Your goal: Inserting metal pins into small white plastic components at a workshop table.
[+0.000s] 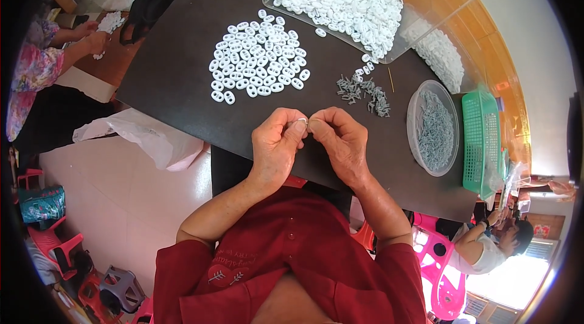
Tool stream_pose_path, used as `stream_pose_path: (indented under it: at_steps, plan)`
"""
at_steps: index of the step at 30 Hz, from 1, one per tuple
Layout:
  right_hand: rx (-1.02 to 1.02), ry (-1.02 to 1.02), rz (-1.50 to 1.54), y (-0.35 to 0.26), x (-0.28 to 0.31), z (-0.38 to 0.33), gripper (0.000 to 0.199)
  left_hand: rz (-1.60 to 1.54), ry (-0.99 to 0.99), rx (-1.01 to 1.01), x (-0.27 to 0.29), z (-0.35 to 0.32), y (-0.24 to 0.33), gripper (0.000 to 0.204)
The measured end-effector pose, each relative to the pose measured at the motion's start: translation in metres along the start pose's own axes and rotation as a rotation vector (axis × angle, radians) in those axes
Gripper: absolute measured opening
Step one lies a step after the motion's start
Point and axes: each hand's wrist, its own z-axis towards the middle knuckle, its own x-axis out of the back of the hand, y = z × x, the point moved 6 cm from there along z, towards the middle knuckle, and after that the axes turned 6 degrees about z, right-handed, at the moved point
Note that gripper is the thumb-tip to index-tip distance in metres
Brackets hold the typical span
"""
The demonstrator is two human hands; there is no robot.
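Over the near edge of the dark table, my left hand (275, 144) pinches a small white oval piece (302, 120), mostly covered by the fingertips. My right hand (342, 141) meets it there, thumb and forefinger closed together; whatever they grip is too small to make out. Beyond the left hand lies a spread of white oval pieces with two holes each (258, 59). Past the right hand are small grey pins (365, 94) in a loose heap, with a few white pieces (365, 68) just behind them.
A clear plastic bin (420, 41) of white pieces stands at the back. On the right are a round tub (413, 141) of grey pins and a green basket (473, 160). A thin yellowish stick (391, 79) lies near the pins. Another person's hands (91, 38) handle white pieces at far left.
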Motion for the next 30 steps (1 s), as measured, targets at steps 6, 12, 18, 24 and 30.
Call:
stream_pose_path:
  at_steps: [6,12,18,24,30]
  plan:
    - [0.059,-0.007,-0.018,-0.005,0.002,0.0,0.008,-0.044,-0.005,0.058,-0.001,0.0,-0.003,0.007]
    - [0.046,-0.039,-0.035,-0.002,0.001,0.002,0.005,-0.018,0.005,0.01,-0.002,0.0,-0.002,0.005]
    - [0.137,-0.027,-0.184,-0.004,-0.002,0.0,0.002,0.1,-0.007,-0.061,-0.003,-0.004,-0.003,0.01]
    - [0.327,0.02,-0.354,-0.005,-0.007,0.002,0.002,0.058,0.038,-0.027,0.0,-0.004,-0.005,0.009]
    - [0.149,-0.019,-0.146,-0.007,-0.001,0.005,0.006,-0.158,-0.01,0.093,0.003,0.004,-0.009,0.013]
